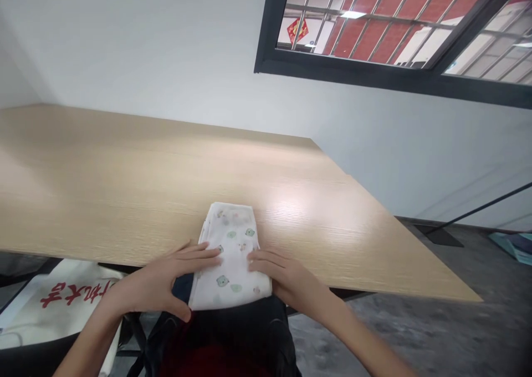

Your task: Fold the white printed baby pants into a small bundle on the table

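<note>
A folded white cloth point(239, 260) with small green and brown prints lies at the front edge of the table, its near end hanging toward my lap. My left hand point(178, 274) rests at the cloth's left side, fingers stretched over its surface and thumb apart near the lower left corner. On the opposite side, my right hand point(282, 274) lies with fingers extended onto the cloth's right edge; its thumb is hidden. Neither hand grips the cloth; both touch it from above.
The wooden table point(124, 183) runs along a white wall, narrowing to a corner at the right. A barred window point(374, 27) is above. A pale bag with red characters point(75, 299) sits below the table at left. A black pole stand point(444, 235) is on the floor at right.
</note>
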Action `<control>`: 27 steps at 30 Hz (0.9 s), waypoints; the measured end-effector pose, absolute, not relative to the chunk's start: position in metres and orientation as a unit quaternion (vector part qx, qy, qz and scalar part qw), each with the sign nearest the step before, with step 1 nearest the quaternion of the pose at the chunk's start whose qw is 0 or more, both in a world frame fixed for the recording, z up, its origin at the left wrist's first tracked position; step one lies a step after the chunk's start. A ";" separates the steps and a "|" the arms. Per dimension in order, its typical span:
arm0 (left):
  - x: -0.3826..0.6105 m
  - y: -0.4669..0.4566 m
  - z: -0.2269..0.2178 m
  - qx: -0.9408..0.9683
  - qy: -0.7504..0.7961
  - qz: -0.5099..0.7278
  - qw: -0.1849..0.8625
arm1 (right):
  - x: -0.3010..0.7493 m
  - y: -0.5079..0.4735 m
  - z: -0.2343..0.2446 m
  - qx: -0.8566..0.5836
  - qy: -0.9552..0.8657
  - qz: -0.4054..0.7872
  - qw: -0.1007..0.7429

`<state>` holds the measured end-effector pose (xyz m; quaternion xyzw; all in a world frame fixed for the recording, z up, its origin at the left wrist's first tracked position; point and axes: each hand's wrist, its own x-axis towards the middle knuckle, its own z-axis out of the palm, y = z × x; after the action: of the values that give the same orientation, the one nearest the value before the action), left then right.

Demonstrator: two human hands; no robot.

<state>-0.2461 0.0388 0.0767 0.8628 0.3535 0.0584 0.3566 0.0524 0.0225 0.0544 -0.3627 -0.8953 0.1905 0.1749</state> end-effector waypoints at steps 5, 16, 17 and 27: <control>-0.222 0.051 0.086 0.808 0.384 0.163 0.416 | 0.044 0.036 0.074 -0.521 -0.723 0.365 0.270; -0.156 0.070 0.045 0.797 0.523 0.300 0.003 | 0.001 0.059 0.052 -0.557 -0.794 -0.067 0.234; -0.160 0.067 0.043 0.822 0.504 0.263 0.016 | 0.006 0.056 0.048 -0.557 -0.803 -0.057 0.206; -0.183 0.098 0.068 0.748 0.564 0.268 0.224 | 0.009 -0.007 0.022 -0.573 -0.734 -0.142 0.336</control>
<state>-0.1830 0.0977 0.0677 0.7485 0.5637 0.2682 0.2240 0.0091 -0.0069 0.0219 -0.5727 -0.7342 -0.1422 0.3358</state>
